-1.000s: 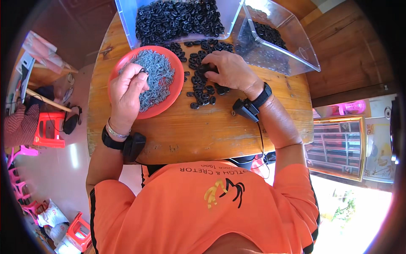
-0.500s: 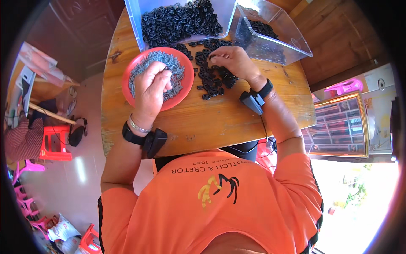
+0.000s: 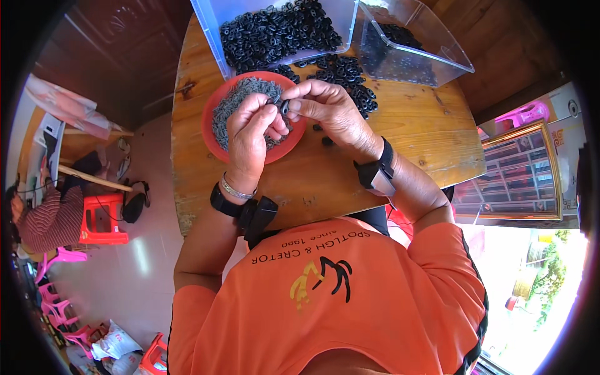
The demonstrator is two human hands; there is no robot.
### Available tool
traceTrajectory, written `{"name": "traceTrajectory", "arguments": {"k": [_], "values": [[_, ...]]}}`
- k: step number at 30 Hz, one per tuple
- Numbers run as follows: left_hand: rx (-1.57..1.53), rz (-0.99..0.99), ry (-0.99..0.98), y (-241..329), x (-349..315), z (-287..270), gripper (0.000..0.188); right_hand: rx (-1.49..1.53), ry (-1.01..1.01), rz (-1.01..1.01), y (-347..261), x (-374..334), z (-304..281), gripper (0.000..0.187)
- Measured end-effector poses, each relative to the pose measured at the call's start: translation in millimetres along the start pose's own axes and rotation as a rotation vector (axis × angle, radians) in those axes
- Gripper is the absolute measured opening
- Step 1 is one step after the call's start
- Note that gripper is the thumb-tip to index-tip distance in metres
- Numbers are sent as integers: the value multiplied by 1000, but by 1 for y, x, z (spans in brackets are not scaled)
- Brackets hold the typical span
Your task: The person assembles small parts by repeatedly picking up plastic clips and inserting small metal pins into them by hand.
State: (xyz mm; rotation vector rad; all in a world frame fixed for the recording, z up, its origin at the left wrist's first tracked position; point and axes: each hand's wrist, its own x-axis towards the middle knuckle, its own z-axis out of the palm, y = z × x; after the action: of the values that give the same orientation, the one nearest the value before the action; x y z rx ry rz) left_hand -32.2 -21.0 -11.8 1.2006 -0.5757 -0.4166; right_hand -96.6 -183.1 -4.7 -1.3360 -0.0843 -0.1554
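Over the red plate (image 3: pixel 214 140) of small grey plastic-looking pieces (image 3: pixel 234 103), my two hands meet. My right hand (image 3: pixel 334 115) pinches a small black oval ring (image 3: pixel 285 107) between thumb and fingertips. My left hand (image 3: pixel 249 134) is closed right beside it, its thumb and forefinger pressed on a small dark piece (image 3: pixel 270 102) that is mostly hidden. Whether the two pieces touch I cannot tell. Loose black oval rings (image 3: pixel 350 78) lie in a heap on the table behind my right hand.
A clear bin (image 3: pixel 215 47) heaped with black rings stands at the back of the wooden table (image 3: pixel 431 147). Beside it is a second clear bin (image 3: pixel 431 75) with black pieces. A red stool (image 3: pixel 103 219) and a person in a striped top (image 3: pixel 56 215) are at the left.
My right hand has moved left from the heap of rings, carrying one ring to my left hand. The whole view has shifted slightly to the left.
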Motion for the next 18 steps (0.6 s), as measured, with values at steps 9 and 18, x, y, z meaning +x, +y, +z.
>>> {"name": "traceTrajectory", "arguments": {"k": [9, 18], "values": [[26, -29, -16, 0, 0, 2, 15, -79, 44, -131, 2, -3, -2, 15], [-147, -86, -77, 2, -3, 8, 15, -212, 138, -209, 12, -6, -3, 18]]}}
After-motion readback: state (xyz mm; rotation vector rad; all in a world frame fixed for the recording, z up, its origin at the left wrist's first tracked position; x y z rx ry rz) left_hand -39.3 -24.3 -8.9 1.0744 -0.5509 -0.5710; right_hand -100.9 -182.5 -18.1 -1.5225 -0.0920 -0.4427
